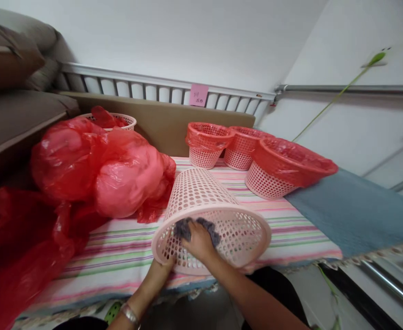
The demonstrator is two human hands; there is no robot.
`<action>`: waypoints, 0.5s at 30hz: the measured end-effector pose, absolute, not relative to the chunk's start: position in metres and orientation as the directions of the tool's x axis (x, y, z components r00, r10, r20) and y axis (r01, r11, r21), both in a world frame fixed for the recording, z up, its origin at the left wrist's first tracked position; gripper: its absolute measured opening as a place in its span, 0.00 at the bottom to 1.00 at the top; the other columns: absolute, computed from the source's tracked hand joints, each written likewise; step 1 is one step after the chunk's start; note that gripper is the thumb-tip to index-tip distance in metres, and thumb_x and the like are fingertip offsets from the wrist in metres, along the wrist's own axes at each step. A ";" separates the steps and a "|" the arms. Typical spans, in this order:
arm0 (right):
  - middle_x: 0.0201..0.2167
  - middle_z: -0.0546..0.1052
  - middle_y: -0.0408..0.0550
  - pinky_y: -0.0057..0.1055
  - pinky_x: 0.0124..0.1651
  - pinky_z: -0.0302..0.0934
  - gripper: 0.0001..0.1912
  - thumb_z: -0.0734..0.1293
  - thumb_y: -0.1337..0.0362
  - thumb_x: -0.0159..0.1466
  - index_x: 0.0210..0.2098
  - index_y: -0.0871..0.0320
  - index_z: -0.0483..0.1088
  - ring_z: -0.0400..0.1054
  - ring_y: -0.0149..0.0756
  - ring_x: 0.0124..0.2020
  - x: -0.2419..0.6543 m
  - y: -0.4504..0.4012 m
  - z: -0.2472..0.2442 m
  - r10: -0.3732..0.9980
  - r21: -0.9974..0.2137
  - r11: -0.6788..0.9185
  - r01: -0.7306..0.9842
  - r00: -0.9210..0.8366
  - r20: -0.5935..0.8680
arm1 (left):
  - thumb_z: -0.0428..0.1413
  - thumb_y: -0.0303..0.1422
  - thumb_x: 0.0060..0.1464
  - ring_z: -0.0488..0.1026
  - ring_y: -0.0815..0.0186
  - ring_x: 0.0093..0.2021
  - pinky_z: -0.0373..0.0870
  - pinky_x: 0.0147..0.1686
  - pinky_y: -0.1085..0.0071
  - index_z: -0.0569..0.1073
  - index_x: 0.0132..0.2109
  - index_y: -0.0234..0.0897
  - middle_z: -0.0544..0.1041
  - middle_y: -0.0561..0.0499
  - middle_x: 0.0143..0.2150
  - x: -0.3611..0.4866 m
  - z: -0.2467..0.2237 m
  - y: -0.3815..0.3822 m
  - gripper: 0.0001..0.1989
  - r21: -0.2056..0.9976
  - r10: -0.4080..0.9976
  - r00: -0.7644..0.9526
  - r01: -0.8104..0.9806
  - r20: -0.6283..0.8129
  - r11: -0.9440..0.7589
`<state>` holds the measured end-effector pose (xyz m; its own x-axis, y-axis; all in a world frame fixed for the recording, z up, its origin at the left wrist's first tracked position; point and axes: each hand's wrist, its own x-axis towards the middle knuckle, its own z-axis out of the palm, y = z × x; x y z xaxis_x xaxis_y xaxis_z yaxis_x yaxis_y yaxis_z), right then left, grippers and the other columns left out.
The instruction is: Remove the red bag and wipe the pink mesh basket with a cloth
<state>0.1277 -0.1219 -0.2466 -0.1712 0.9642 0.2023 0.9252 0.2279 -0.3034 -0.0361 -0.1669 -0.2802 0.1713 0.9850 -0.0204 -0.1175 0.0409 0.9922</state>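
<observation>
A pale pink perforated basket [201,190] lies on its side on the striped cloth, its wide mouth facing me. My right hand [198,239] reaches inside the mouth and presses a dark grey rag [208,230] against the inner wall. At the basket's lower left rim, my left hand [167,266] grips from below, its fingers mostly hidden by the rim. A bracelet is on the left wrist.
Three upright baskets lined with red bags [204,158] [237,159] [268,183] stand behind to the right. Filled red bags [129,176] and another basket [131,120] are at left. A railing [136,89] runs behind; the striped cloth [119,247] ends near me.
</observation>
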 end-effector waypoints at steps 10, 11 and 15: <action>0.44 0.72 0.53 0.37 0.52 0.58 0.20 0.66 0.60 0.54 0.46 0.59 0.68 0.65 0.45 0.47 0.124 -0.180 -0.246 0.972 -0.282 0.199 0.939 -0.152 0.179 | 0.56 0.43 0.47 0.75 0.51 0.48 0.69 0.50 0.60 0.76 0.42 0.32 0.81 0.43 0.41 -0.060 -0.230 -0.164 0.21 0.991 1.000 0.028 0.132 -0.003 -0.001; 0.45 0.72 0.53 0.37 0.52 0.58 0.20 0.67 0.60 0.54 0.46 0.58 0.68 0.65 0.46 0.47 0.124 -0.178 -0.246 0.971 -0.271 0.204 0.941 -0.161 0.175 | 0.56 0.43 0.47 0.76 0.52 0.43 0.72 0.44 0.61 0.76 0.39 0.32 0.81 0.45 0.36 -0.066 -0.225 -0.163 0.19 0.984 1.000 -0.001 0.178 -0.014 0.014; 0.47 0.72 0.54 0.37 0.52 0.57 0.20 0.66 0.60 0.55 0.47 0.58 0.68 0.65 0.46 0.49 0.121 -0.153 -0.248 0.967 -0.247 0.220 0.944 -0.179 0.180 | 0.53 0.44 0.48 0.76 0.57 0.30 0.72 0.29 0.68 0.76 0.32 0.33 0.79 0.49 0.25 -0.078 -0.222 -0.158 0.17 0.965 1.000 -0.002 0.262 -0.027 0.026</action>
<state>0.1214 -0.1532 -0.2475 -0.1789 0.9673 0.1797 0.9436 0.2204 -0.2469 -0.0782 -0.1580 -0.2223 -0.0016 0.9996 -0.0265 0.2625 0.0260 0.9646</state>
